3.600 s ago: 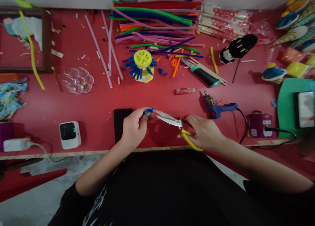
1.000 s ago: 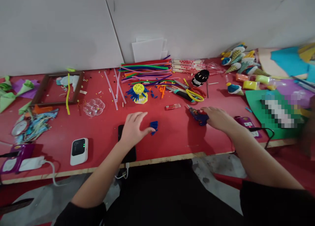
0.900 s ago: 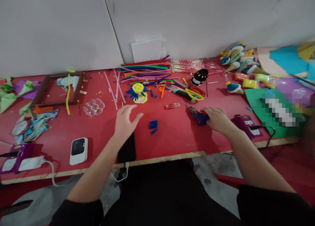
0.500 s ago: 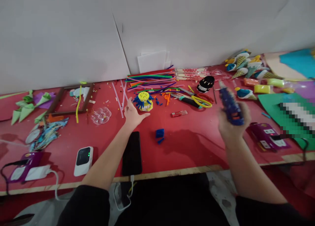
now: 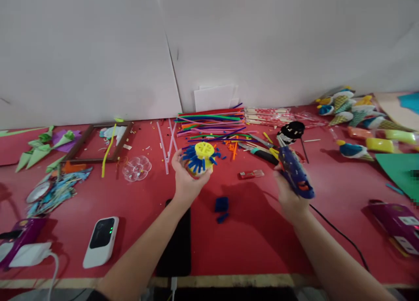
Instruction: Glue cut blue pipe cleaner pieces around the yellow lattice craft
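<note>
My left hand point(image 5: 187, 181) grips a yellow wheel-topped craft piece point(image 5: 204, 150) with short blue strips fanned out round its side. The thumb presses its near side; my other fingers are partly hidden behind it. In my right hand point(image 5: 291, 200) is a dark blue glue gun point(image 5: 295, 172), its nozzle pointing away and to the left. A black cord trails from behind that forearm. Between my hands, small blue pieces point(image 5: 221, 204) lie on the red table point(image 5: 248, 248).
Behind are bundled pipe cleaners point(image 5: 212, 119), pliers point(image 5: 263, 154) and a black-and-white craft piece point(image 5: 290, 132). A red-and-clear small item point(image 5: 251, 174) lies between. On the left are a phone point(image 5: 176, 244), a white device point(image 5: 101, 242) and a brown frame point(image 5: 78, 143). A purple power strip point(image 5: 394, 224) is right.
My left hand has closed on the yellow craft piece and brought it slightly nearer. The glue gun in my right hand has moved closer to it. The head view has shifted.
</note>
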`<act>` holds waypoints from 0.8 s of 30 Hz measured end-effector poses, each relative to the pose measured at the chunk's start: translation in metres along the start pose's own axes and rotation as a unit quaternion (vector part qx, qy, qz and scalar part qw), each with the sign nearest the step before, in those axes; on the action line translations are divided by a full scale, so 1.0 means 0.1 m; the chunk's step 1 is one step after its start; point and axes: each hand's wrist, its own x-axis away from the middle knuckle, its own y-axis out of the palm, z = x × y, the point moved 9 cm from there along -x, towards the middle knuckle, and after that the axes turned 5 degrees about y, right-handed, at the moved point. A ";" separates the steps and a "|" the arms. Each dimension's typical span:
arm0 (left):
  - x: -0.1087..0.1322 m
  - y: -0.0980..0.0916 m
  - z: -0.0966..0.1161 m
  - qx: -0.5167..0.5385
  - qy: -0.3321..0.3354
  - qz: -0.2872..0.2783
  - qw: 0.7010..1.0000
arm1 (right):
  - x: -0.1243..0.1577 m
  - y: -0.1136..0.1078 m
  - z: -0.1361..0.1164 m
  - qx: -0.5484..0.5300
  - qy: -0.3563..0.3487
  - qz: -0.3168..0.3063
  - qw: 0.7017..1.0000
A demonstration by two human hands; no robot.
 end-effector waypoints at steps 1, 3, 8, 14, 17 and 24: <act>0.06 -0.01 0.00 0.043 -0.022 0.011 0.999 | 0.04 -0.01 -0.02 -0.006 0.000 -0.002 1.000; 0.15 0.00 -0.02 0.085 -0.055 0.013 0.995 | 0.10 -0.01 -0.09 0.000 -0.001 -0.013 1.000; 0.19 0.12 -0.12 0.142 -0.116 -0.048 0.982 | 0.24 0.10 -0.51 0.068 -0.120 -0.090 0.986; 0.27 0.11 -0.16 0.163 -0.122 -0.055 0.978 | 0.38 0.30 -0.86 -0.010 -0.244 -0.192 0.950; 0.32 0.17 -0.14 0.165 -0.131 -0.082 0.974 | 0.42 0.33 -0.88 -0.021 -0.241 -0.208 0.948; 0.35 0.23 -0.10 0.132 -0.143 -0.132 0.972 | 0.51 0.40 -0.92 -0.028 -0.246 -0.253 0.935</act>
